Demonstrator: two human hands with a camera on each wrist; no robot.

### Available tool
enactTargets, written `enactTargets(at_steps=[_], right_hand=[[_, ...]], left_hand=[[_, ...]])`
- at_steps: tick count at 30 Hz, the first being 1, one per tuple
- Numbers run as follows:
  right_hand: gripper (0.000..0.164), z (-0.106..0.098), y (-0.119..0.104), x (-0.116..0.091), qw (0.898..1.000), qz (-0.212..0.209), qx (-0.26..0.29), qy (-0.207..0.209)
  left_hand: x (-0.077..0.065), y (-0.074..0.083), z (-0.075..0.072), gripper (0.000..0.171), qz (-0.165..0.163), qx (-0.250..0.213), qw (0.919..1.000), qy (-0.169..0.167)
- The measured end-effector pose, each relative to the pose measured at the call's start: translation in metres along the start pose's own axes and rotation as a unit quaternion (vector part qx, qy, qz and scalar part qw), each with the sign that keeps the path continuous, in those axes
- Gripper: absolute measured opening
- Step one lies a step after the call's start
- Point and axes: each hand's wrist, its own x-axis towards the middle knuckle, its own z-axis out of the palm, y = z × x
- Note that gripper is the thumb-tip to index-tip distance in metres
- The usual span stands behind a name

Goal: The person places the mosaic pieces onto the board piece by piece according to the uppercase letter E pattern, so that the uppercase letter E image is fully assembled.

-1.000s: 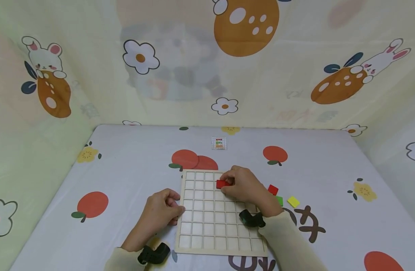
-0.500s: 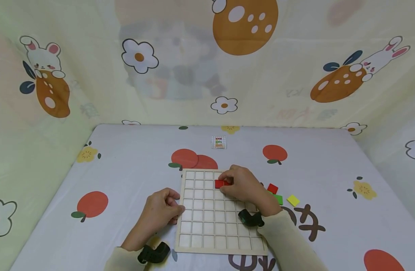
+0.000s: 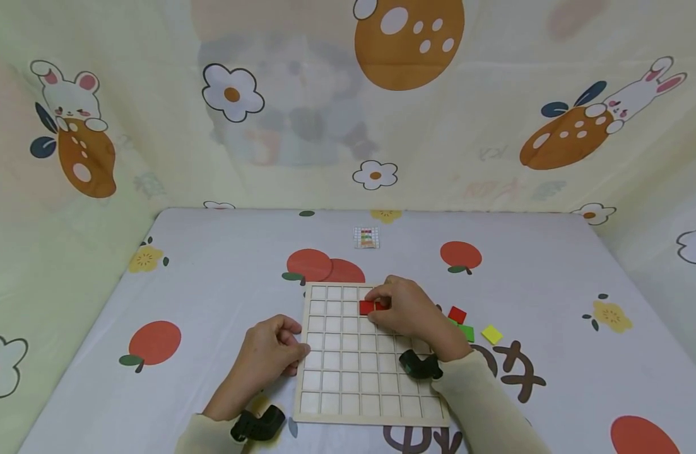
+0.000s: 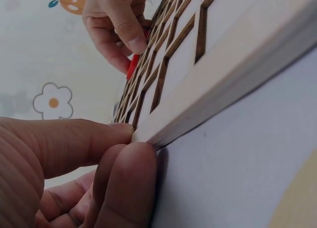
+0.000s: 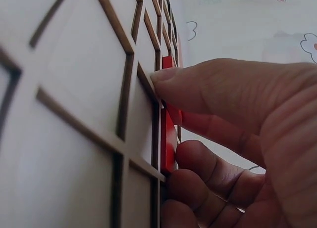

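One bare left hand of ours point(image 3: 270, 347) pinches, between thumb and finger, the left edge of a pale wooden grid board point(image 3: 350, 361) with white cells, set well apart from the far edge of the white, fruit-printed surface point(image 3: 223, 252). Near that far edge's middle we see a small printed card point(image 3: 366, 238). In the board's second row from the far side are two red square tiles point(image 3: 366, 307); our right hand point(image 3: 406, 307) grasps there, though we cannot tell whether one or both. Towards the surface's right edge lie a loose red tile point(image 3: 457, 315), green tiles point(image 3: 465, 333) and a yellow tile point(image 3: 491, 334).
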Motion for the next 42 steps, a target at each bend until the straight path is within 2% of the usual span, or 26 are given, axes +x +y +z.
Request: enactTargets(at_steps=[17,31,42], right_hand=[[0.026,0.0005,0.0000,0.0001,1.000,0.002,-0.003,0.003],[0.027,-0.0021,0.0045,-0.0004,1.000,-0.009,-0.001,-0.004],[0.019,-0.0078,0.0049,-0.0016,1.000,-0.007,0.015,0.003]], left_hand=[[-0.0008,0.0008,0.0002,0.025,0.000,0.009,1.0000,0.001],[-0.0006,-0.0009,0.0007,0.025,0.007,-0.005,1.0000,-0.003],[-0.0002,0.0014,0.0002,0.024,0.004,0.005,1.0000,0.000]])
